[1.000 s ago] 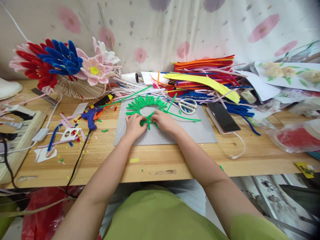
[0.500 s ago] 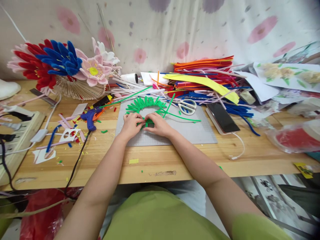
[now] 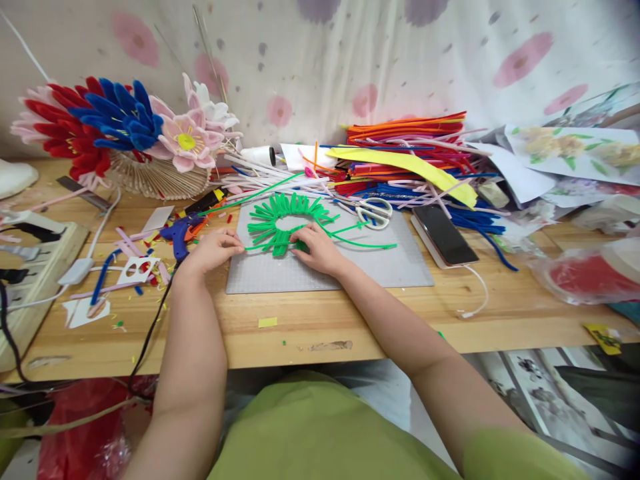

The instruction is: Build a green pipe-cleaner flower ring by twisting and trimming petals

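A ring of looped green pipe cleaners lies on the grey cutting mat. My right hand rests at the ring's lower right, fingers bent and pressed on its loops; the fingertips are partly hidden. Left of the ring, my left hand pinches the end of a green pipe cleaner that runs back to the loops. Loose green stems stick out from the ring to the right. White-handled scissors lie at the mat's upper right.
A blue glue gun with a black cord lies close to my left hand. A phone sits right of the mat. Bundled pipe cleaners and finished fuzzy flowers line the back. A power strip stands far left, near scattered scraps.
My left hand has moved left, away from the ring, drawing a green pipe cleaner out straight. The right hand stays at the ring, which has turned slightly and shows more loops at its lower left.
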`<state>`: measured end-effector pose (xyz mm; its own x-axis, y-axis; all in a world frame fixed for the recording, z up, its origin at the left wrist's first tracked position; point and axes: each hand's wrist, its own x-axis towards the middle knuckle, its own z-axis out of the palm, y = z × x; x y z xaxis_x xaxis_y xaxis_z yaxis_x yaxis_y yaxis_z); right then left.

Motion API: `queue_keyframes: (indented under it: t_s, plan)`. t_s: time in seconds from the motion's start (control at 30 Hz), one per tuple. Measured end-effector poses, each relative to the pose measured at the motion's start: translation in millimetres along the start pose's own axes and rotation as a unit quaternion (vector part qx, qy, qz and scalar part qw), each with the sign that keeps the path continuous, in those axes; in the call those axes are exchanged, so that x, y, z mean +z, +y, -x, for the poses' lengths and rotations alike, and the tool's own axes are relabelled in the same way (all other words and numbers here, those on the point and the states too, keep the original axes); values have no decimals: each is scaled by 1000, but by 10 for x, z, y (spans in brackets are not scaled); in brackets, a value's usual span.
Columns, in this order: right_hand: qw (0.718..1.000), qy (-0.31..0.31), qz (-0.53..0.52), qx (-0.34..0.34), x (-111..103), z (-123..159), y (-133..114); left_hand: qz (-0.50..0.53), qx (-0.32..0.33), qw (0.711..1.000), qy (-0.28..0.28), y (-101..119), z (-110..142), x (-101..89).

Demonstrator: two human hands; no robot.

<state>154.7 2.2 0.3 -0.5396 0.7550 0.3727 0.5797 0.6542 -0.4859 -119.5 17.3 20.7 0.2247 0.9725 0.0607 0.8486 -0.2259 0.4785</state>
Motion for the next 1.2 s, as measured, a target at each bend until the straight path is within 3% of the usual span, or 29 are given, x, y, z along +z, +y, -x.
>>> queue_keyframes:
  t_s: [0.07, 0.1, 0.2, 0.27, 0.37, 0.47, 1.0, 1.2]
  plan:
    - [1000, -6, 14, -3, 26, 2, 11, 8, -10, 998, -63, 14, 18, -30]
    - [1000, -8, 21, 0, 37, 1, 18, -4, -13, 999, -52, 56, 23, -36]
    - [999, -8, 27, 16, 56, -3, 35, -44, -12, 992, 116, 301, 18, 23]
    - [999, -4, 18, 30, 56, -6, 37, -29, 44, 987, 155, 516, -2, 139]
    - [999, 6, -6, 50, 45, -5, 28, -25, 129, 989, 63, 797, -48, 382]
    - [998, 14, -21, 59, 39, 5, 27, -65, 110, 991, 32, 936, -87, 574]
    - [999, 6, 30, 24, 33, 18, 19, -4, 55, 998, 37, 893, -79, 628]
    - [993, 8, 119, -12, 32, 20, -7, 13, 17, 999, 43, 945, -87, 638]
